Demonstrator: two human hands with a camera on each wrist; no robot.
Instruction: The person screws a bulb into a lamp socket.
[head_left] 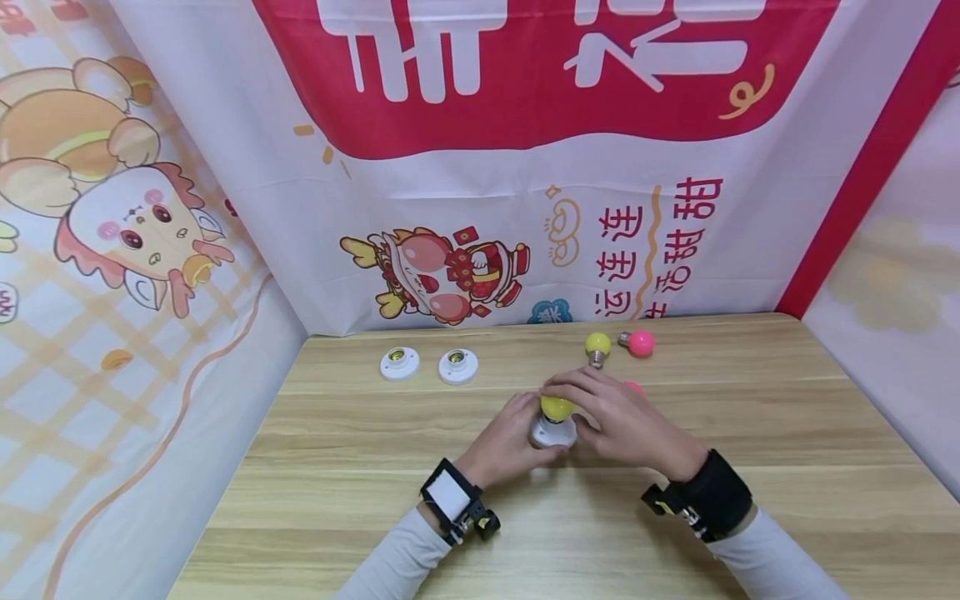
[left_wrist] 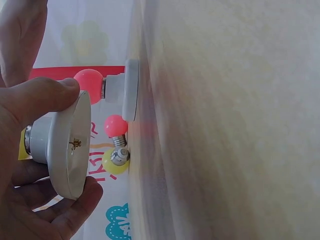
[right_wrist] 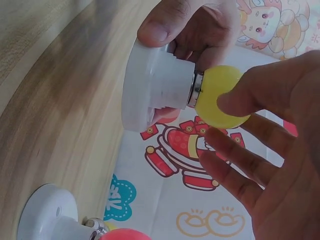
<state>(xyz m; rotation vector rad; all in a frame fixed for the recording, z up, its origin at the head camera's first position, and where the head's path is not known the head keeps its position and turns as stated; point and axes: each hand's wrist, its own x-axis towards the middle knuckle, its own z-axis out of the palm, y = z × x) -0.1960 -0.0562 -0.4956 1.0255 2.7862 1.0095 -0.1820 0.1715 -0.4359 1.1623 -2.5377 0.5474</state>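
Note:
My left hand grips a white round lamp holder by its rim, thumb on one side and fingers on the other. The holder is lifted off the table; its hollow underside shows in the left wrist view. A yellow bulb sits in the holder's socket, its metal collar partly visible. My right hand holds this bulb between thumb and index finger, the other fingers spread loosely. Beyond the right hand stands another lamp holder with a pink bulb in it, mostly hidden in the head view.
Two bare lamp holders stand at the back left of the wooden table. A loose yellow bulb and a loose pink bulb lie at the back right. Printed cloth hangs behind the table and at its sides.

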